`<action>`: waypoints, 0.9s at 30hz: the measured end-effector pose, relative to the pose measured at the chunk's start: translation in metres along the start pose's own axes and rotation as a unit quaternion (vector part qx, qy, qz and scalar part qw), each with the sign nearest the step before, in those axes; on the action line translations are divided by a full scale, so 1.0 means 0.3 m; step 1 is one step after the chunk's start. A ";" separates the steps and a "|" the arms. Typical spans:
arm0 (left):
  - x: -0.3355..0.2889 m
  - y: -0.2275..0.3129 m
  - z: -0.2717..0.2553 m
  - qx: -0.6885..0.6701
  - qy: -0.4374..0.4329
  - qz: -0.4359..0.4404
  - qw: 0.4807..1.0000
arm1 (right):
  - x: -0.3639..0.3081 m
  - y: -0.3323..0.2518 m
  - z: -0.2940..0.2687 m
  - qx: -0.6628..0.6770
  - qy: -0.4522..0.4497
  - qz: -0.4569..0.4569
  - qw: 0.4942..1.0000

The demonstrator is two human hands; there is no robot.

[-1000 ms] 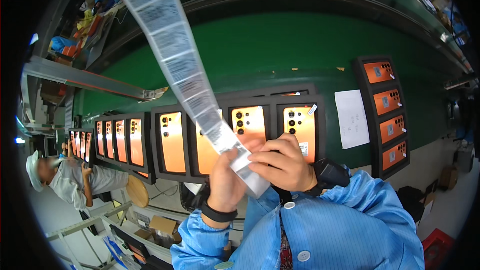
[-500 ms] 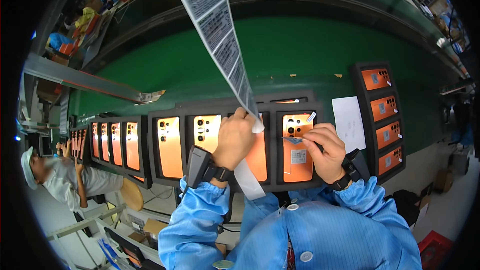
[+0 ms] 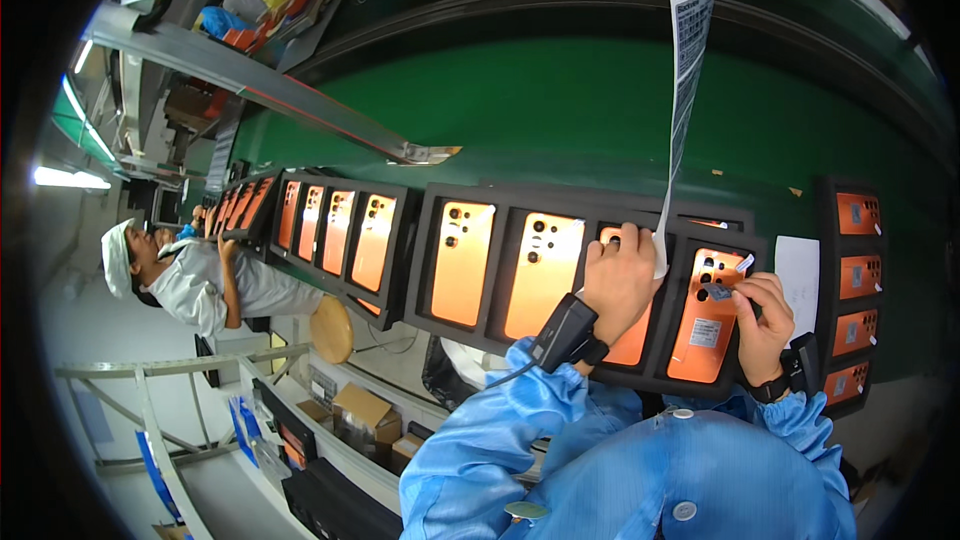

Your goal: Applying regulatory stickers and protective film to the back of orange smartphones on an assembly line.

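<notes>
A long strip of printed labels [image 3: 688,50] runs down from the top edge into my left hand [image 3: 620,280], whose fingers are closed on its lower end. That hand is over an orange phone [image 3: 627,343], covering its upper part. My right hand [image 3: 766,325] pinches a small grey label [image 3: 717,292] between thumb and fingers. The label hovers at the camera end of another orange phone [image 3: 688,364], which carries a pale printed sticker [image 3: 705,333] and a small white tab [image 3: 745,263]. Both phones lie back up in a dark foam tray [image 3: 492,329].
More orange phones [image 3: 463,280] fill the tray leftward, with further trays [image 3: 398,275] beyond. Right of my hands are a white paper sheet [image 3: 797,280] and another phone tray [image 3: 828,230]. A metal bar [image 3: 300,110] crosses the green table [image 3: 560,100]. A co-worker [image 3: 200,280] handles trays at far left.
The view has swung left, so the trays and hands appear farther right. My hands stay at the same two phones, still holding the strip and the grey label.
</notes>
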State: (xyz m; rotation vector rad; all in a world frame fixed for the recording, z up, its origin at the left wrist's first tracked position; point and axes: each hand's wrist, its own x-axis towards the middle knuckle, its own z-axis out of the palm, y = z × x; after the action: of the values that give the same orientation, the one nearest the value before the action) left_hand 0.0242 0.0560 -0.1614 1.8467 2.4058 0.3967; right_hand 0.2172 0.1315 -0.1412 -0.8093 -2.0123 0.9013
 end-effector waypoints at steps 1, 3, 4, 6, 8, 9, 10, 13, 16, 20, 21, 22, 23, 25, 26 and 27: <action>0.006 0.001 0.013 0.009 0.033 -0.002 0.999 | 0.004 0.002 0.003 0.002 -0.001 0.001 1.000; 0.023 0.006 0.003 0.006 0.027 -0.013 1.000 | 0.011 0.003 0.009 0.006 -0.006 -0.003 1.000; 0.029 0.007 -0.006 0.001 0.020 -0.022 1.000 | 0.015 -0.003 0.014 0.008 -0.006 -0.008 1.000; 0.030 0.011 -0.009 0.010 0.022 -0.027 0.999 | 0.020 -0.013 0.018 0.009 -0.015 0.003 1.000; 0.030 0.017 0.005 0.047 0.021 -0.024 0.998 | 0.031 -0.013 0.015 0.013 -0.008 -0.002 1.000; 0.019 0.023 0.001 0.076 0.020 -0.019 0.997 | 0.032 -0.011 0.014 0.017 -0.005 -0.003 1.000; 0.011 0.027 0.015 0.080 0.023 -0.019 0.996 | 0.034 -0.010 0.012 0.021 -0.002 -0.007 1.000; 0.011 0.035 0.032 0.072 0.039 -0.034 0.996 | 0.036 -0.002 -0.005 0.016 0.010 -0.018 1.000; 0.031 0.025 0.006 0.037 0.025 -0.017 0.999 | 0.037 0.003 -0.012 0.026 0.021 -0.001 0.999; 0.062 0.053 -0.041 0.007 0.014 -0.012 1.000 | 0.043 0.011 -0.037 0.020 0.039 -0.017 0.999; 0.072 0.057 -0.068 -0.001 0.003 -0.011 1.000 | 0.041 0.013 -0.043 0.020 0.049 -0.018 0.998; 0.084 0.044 -0.078 0.002 0.003 -0.009 1.000 | 0.037 0.019 -0.051 0.021 0.051 -0.019 0.998; 0.097 0.029 -0.085 -0.008 -0.041 -0.013 0.999 | 0.031 0.027 -0.061 0.019 0.058 -0.012 0.998; 0.131 -0.010 -0.132 -0.053 -0.095 0.029 0.994 | 0.016 0.043 -0.082 0.008 0.077 0.001 0.997; 0.144 -0.025 -0.151 -0.063 -0.115 0.043 0.991 | 0.008 0.048 -0.085 0.000 0.082 0.008 0.997; 0.166 -0.047 -0.163 -0.067 -0.167 0.041 0.983 | 0.007 0.045 -0.080 0.010 0.088 0.009 0.996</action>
State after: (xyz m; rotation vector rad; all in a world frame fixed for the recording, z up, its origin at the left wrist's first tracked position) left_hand -0.0132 0.0927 -0.1134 1.7931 2.0391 0.2245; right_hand 0.2391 0.1480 -0.1404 -0.8675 -1.8427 0.8290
